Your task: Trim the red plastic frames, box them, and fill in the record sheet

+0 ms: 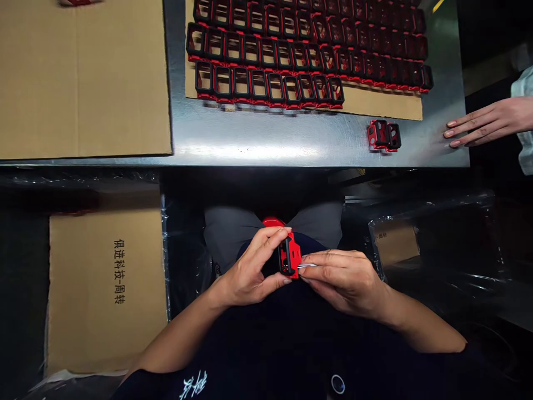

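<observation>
Above my lap, my left hand (pixel 254 269) grips a red and black frame part (pixel 295 255) between its thumb and fingers. My right hand (pixel 345 278) pinches a thin silvery tool (pixel 307 265), whose end meets the lower right side of the part. Past the table edge, rows of similar red and black parts (pixel 259 83) stand on a cardboard sheet (pixel 383 104). Two more parts (pixel 383 136) sit side by side on the bare metal at the right.
The metal table (pixel 266 139) spans the top, with a large cardboard sheet (pixel 83 83) at its left. Another person's hand (pixel 491 121) rests by the right edge. Below are a printed cardboard box (pixel 104 289) at left and a plastic-lined container (pixel 437 205) at right.
</observation>
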The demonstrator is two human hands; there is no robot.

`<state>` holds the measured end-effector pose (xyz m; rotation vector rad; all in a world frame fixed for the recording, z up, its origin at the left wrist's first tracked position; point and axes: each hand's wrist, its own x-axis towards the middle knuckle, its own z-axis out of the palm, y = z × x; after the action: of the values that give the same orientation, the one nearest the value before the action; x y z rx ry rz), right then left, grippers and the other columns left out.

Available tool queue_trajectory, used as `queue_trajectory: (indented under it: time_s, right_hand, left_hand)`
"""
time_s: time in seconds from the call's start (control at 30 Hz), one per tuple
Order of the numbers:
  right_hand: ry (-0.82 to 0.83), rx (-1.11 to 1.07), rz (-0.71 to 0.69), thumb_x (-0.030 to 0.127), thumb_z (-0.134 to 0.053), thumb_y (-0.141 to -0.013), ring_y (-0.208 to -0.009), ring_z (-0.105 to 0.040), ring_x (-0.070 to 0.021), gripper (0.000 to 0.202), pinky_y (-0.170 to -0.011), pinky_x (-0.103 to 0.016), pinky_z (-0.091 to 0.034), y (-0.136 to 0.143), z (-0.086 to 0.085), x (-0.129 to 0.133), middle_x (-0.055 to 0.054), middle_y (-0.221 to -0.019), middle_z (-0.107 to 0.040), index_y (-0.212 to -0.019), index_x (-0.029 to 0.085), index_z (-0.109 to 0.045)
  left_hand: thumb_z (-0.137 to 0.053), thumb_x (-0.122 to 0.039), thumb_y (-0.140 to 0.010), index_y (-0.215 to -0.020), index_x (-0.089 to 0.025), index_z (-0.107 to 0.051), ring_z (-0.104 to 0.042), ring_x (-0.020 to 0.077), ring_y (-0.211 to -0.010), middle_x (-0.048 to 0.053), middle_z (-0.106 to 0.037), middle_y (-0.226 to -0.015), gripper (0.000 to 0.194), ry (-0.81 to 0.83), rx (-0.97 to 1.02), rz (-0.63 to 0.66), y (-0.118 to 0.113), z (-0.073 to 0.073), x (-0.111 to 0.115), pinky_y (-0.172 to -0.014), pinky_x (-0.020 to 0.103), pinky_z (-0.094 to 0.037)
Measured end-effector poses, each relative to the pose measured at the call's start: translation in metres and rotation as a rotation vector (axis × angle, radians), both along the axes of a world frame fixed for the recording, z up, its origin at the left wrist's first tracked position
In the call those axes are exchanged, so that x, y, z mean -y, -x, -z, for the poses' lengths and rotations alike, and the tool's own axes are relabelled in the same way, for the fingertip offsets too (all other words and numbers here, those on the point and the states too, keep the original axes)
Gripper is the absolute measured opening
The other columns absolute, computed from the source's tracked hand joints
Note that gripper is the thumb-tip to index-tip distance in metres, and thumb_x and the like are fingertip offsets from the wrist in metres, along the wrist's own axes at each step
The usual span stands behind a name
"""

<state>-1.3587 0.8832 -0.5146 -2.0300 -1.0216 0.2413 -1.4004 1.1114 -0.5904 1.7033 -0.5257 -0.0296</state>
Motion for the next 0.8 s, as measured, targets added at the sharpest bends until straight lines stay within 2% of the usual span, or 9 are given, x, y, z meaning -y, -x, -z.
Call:
queue_trajectory:
  time_s: [0.13,0.23,0.37,0.43,0.5,0.6,0.67,0.73,0.8]
  right_hand:
    - [-0.038,-0.007,0.016,0.006,-0.065,-0.091,-0.091,-0.075,-0.0182,0.016,-0.082,-0.026,-0.064,0.001,0.003,-0.004,-0.010,-0.099,-0.077,-0.105,0.013,-0.071]
    - [-0.083,-0.032,0.082,0.006,-0.065,-0.091,-0.089,-0.075,-0.0179,0.018,-0.082,-0.027,-0.063,-0.001,0.007,-0.007,-0.007,-0.096,-0.077,-0.105,0.015,-0.071]
    - [-0.117,-0.102,0.422,0.017,-0.073,-0.088,-0.088,-0.075,-0.0180,0.016,-0.080,-0.029,-0.063,-0.025,0.019,-0.007,-0.004,-0.099,-0.076,-0.103,0.021,-0.073]
    - [-0.101,-0.079,0.587,0.027,-0.076,-0.086,-0.087,-0.074,-0.0192,0.025,-0.078,-0.032,-0.063,-0.051,0.032,-0.007,-0.005,-0.104,-0.075,-0.110,0.021,-0.072]
    - [-0.060,0.043,0.677,0.034,-0.076,-0.084,-0.086,-0.072,-0.0202,0.029,-0.079,-0.034,-0.062,-0.085,0.048,-0.009,-0.005,-0.103,-0.074,-0.110,0.020,-0.072]
    - [0.065,0.264,0.686,0.034,-0.072,-0.083,-0.093,-0.068,-0.0240,0.024,-0.089,-0.041,-0.058,-0.138,0.071,-0.015,-0.007,-0.100,-0.074,-0.103,0.020,-0.073]
    - [0.142,0.331,0.651,0.033,-0.072,-0.082,-0.104,-0.064,-0.0279,0.024,-0.098,-0.047,-0.053,-0.162,0.077,-0.019,-0.008,-0.102,-0.074,-0.103,0.020,-0.072]
    - [0.153,0.365,0.644,0.035,-0.073,-0.083,-0.118,-0.058,-0.0315,0.025,-0.107,-0.053,-0.045,-0.166,0.074,-0.024,-0.008,-0.109,-0.072,-0.103,0.021,-0.072]
    - [0.069,0.328,0.674,0.037,-0.071,-0.087,-0.124,-0.055,-0.0317,0.021,-0.112,-0.053,-0.041,-0.148,0.062,-0.028,-0.008,-0.112,-0.071,-0.100,0.021,-0.072]
  left_hand:
    - [-0.074,-0.019,-0.084,-0.153,-0.024,-0.037,-0.054,0.0313,-0.129,0.018,-0.052,-0.138,0.078,0.096,-0.075,-0.086,0.004,0.005,0.004,-0.108,0.052,-0.051]
    - [-0.075,-0.015,-0.079,-0.147,-0.025,-0.044,-0.055,0.0299,-0.130,0.015,-0.050,-0.138,0.075,0.273,-0.146,-0.133,0.008,0.012,0.008,-0.110,0.049,-0.050]
    - [-0.077,-0.016,-0.079,-0.144,-0.030,-0.043,-0.053,0.0272,-0.135,0.012,-0.048,-0.142,0.075,0.513,-0.226,-0.202,0.012,0.016,0.009,-0.114,0.046,-0.046]
    - [-0.078,-0.017,-0.080,-0.143,-0.032,-0.042,-0.051,0.0274,-0.138,0.011,-0.049,-0.144,0.074,0.548,-0.234,-0.232,0.013,0.015,0.007,-0.115,0.047,-0.044]
    - [-0.079,-0.018,-0.079,-0.142,-0.033,-0.042,-0.050,0.0279,-0.139,0.010,-0.048,-0.145,0.074,0.553,-0.219,-0.245,0.014,0.013,0.006,-0.116,0.047,-0.043]
    - [-0.080,-0.016,-0.078,-0.141,-0.033,-0.042,-0.050,0.0278,-0.139,0.010,-0.048,-0.145,0.075,0.539,-0.192,-0.245,0.014,0.011,0.006,-0.115,0.047,-0.045]
    - [-0.080,-0.017,-0.079,-0.141,-0.033,-0.041,-0.051,0.0282,-0.139,0.010,-0.049,-0.144,0.076,0.527,-0.180,-0.247,0.014,0.010,0.007,-0.115,0.048,-0.044]
    - [-0.079,-0.019,-0.080,-0.144,-0.035,-0.038,-0.051,0.0284,-0.139,0.010,-0.049,-0.144,0.078,0.516,-0.166,-0.247,0.014,0.010,0.007,-0.115,0.051,-0.044]
    - [-0.077,-0.021,-0.083,-0.150,-0.036,-0.032,-0.049,0.0276,-0.140,0.011,-0.048,-0.144,0.082,0.500,-0.142,-0.243,0.013,0.012,0.006,-0.115,0.052,-0.043]
